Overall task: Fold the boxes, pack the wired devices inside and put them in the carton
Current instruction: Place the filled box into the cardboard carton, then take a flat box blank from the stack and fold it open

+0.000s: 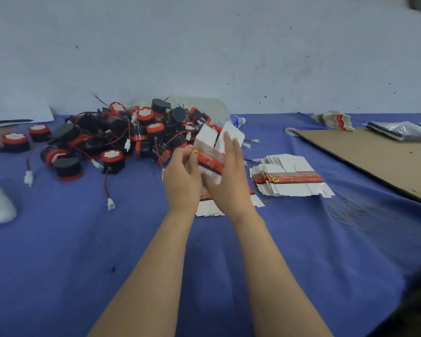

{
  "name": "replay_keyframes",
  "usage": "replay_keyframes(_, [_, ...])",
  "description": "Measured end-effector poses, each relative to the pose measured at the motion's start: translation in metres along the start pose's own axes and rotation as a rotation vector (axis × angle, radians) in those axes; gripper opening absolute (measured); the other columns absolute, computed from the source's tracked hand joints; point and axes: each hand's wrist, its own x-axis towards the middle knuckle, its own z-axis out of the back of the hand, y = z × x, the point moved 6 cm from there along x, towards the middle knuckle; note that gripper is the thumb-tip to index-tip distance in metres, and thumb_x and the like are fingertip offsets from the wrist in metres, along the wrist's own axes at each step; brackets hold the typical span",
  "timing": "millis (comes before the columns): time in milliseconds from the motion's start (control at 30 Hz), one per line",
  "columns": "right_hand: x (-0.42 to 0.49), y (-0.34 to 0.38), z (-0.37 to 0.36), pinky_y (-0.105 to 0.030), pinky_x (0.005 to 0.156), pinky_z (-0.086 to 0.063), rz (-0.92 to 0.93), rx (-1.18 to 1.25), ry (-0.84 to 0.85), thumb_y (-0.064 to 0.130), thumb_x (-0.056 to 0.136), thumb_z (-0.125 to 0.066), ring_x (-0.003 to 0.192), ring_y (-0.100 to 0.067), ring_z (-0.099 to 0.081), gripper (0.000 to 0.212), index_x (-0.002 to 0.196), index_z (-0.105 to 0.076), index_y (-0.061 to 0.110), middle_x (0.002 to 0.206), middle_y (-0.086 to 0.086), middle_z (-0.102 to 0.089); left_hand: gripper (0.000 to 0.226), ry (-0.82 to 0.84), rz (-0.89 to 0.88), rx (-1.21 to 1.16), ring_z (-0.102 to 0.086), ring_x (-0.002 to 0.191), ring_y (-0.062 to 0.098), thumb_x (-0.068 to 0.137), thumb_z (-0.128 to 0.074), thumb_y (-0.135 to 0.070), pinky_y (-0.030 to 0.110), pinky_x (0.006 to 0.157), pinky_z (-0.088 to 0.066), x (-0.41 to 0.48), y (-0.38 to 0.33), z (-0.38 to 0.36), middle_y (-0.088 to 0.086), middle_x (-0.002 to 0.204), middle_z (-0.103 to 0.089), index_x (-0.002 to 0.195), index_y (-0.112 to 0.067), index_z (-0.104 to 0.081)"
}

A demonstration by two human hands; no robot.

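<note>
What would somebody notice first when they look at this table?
Probably the big heap of black and red wired devices at the back left of the blue cloth, with wires tangled everywhere. Next, in the middle, the left hand grips a half-folded white and red box while the right hand lays straight fingers against it. A stack of flat boxes lies just to the right.

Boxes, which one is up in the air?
The box held up by both hands: the left hand grips its red band, the right hand presses its flap with straight fingers. The others lie in flat piles on the blue cloth.
</note>
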Motion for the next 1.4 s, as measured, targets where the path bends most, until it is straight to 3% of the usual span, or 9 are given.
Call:
replay_keyframes(100, [0.009,0.033,-0.009,-0.033,0.116,-0.014,0.19,0.017,0.083,0.007,0.087,-0.061,0.148,-0.022,-0.006,0.085,0.151,-0.007,0.022,0.159,-0.005,-0.013,0.008,0.025,-0.166,-0.069,-0.06,0.076,-0.004,0.095,-0.057,-0.018,0.018,0.074,-0.048,0.01,-0.033,0.014,-0.016,0.082,-0.064,0.094,-0.017,-0.064])
replay_keyframes(200, [0.018,0.049,-0.011,-0.038,0.108,-0.038,0.14,0.201,0.039,0.001,0.088,-0.055,0.122,-0.02,-0.047,0.07,0.148,-0.022,0.017,0.132,-0.01,-0.049,0.014,0.206,-0.228,-0.059,-0.064,0.082,-0.003,0.094,-0.056,-0.032,0.017,0.076,-0.05,0.019,-0.046,0.021,-0.019,0.085,-0.067,0.096,-0.026,-0.068])
replay_keyframes(300, [0.018,0.042,-0.013,-0.032,0.094,-0.05,-0.026,0.583,-0.138,-0.006,0.087,-0.046,0.106,-0.011,-0.057,0.068,0.144,-0.03,0.028,0.125,-0.003,-0.057,0.032,0.26,-0.166,-0.108,-0.058,0.096,-0.01,0.095,-0.045,-0.043,0.013,0.086,-0.044,0.019,-0.034,0.039,-0.021,0.086,-0.064,0.106,-0.024,-0.069])
replay_keyframes(433, [0.007,0.012,-0.056,-0.029,0.084,-0.056,-0.353,1.021,0.0,0.008,0.091,-0.058,0.11,-0.017,-0.064,0.062,0.14,-0.035,0.038,0.134,-0.001,-0.057,0.054,0.095,0.042,0.121,-0.031,0.139,0.009,0.094,-0.058,-0.038,0.039,0.115,-0.027,0.016,0.028,0.078,-0.005,0.148,-0.039,0.143,-0.023,-0.042])
replay_keyframes(633, [-0.021,-0.012,-0.1,-0.02,0.073,-0.053,-0.357,0.628,0.264,0.009,0.09,-0.055,0.085,-0.003,-0.062,0.07,0.149,-0.023,0.028,0.105,0.011,-0.064,0.058,0.109,0.275,-0.063,-0.049,0.094,-0.023,0.09,-0.064,-0.018,-0.004,0.068,-0.037,-0.007,0.089,0.093,-0.041,0.106,-0.047,0.141,-0.028,-0.038])
replay_keyframes(800, [-0.021,-0.009,-0.095,0.007,0.06,-0.034,-0.125,0.274,0.165,0.016,0.091,-0.059,0.079,0.033,-0.044,0.066,0.145,-0.025,0.028,0.097,0.037,-0.045,0.05,0.063,0.244,-0.048,-0.057,0.102,-0.005,0.089,-0.059,-0.011,0.0,0.07,-0.042,-0.008,0.092,0.095,-0.028,0.11,-0.058,0.134,-0.028,-0.047])
replay_keyframes(1033, [-0.018,-0.017,-0.094,-0.008,0.061,-0.034,-0.161,0.045,0.145,0.036,0.092,-0.06,0.087,0.0,-0.044,0.054,0.139,-0.036,0.026,0.105,0.016,-0.054,0.047,0.056,0.216,-0.026,-0.061,0.1,0.003,0.092,-0.055,-0.01,0.006,0.074,-0.045,-0.007,0.091,0.091,-0.01,0.114,-0.063,0.136,-0.025,-0.048])
replay_keyframes(1300, [-0.023,-0.002,-0.094,0.008,0.06,-0.034,-0.106,0.178,0.246,0.025,0.087,-0.066,0.083,0.03,-0.044,0.061,0.137,-0.032,0.03,0.095,0.039,-0.042,0.045,-0.024,0.221,-0.025,-0.056,0.087,-0.018,0.09,-0.061,-0.009,-0.002,0.065,-0.041,-0.009,0.088,0.099,-0.03,0.099,-0.054,0.129,-0.026,-0.047])
replay_keyframes(1400, [-0.025,0.006,-0.097,0.005,0.065,-0.036,-0.062,0.194,0.259,0.022,0.086,-0.066,0.089,0.02,-0.048,0.067,0.141,-0.03,0.031,0.101,0.035,-0.045,0.032,-0.179,0.244,0.029,-0.059,0.087,0.001,0.092,-0.061,-0.019,0.002,0.065,-0.042,-0.012,0.086,0.111,-0.021,0.094,-0.058,0.124,-0.02,-0.055])
